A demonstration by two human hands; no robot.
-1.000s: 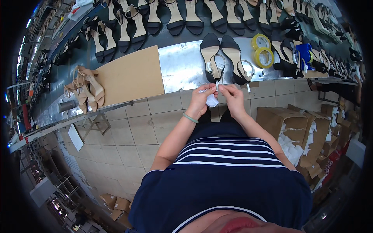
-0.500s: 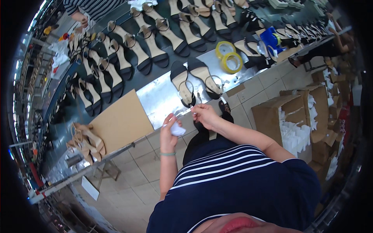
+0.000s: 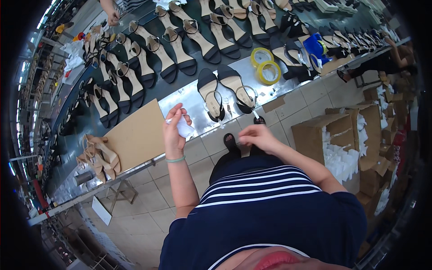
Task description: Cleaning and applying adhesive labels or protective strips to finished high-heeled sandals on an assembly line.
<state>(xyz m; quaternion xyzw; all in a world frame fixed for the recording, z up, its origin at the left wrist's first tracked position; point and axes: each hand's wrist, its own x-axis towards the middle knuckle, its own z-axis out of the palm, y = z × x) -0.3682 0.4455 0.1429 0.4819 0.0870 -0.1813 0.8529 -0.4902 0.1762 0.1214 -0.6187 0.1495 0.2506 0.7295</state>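
My left hand [image 3: 174, 135] is raised over the bench's near edge, its fingers curled around a small white bundle of what looks like tags [image 3: 185, 128]. My right hand [image 3: 262, 137] hovers off the edge over the floor, fingers loosely bent and apart, with nothing visible in it. Closest to it on the bench are two black ankle-strap sandals, side by side with toes pointing away. Bits of white hang at the straps of the left sandal [image 3: 208, 92] and the right sandal [image 3: 233, 85].
Two yellow tape rolls [image 3: 269, 73] lie right of the pair. Rows of similar sandals [image 3: 184, 56] cover the bench behind. Left are a cardboard sheet [image 3: 135, 135] and tan heeled sandals [image 3: 99, 157]. Open cartons [image 3: 324, 126] stand right. Across the bench, another person's hand [image 3: 113, 18] shows.
My right hand has let go of the left sandal's strap and drawn back to the right. My left hand has moved up and left, carrying the white bundle.
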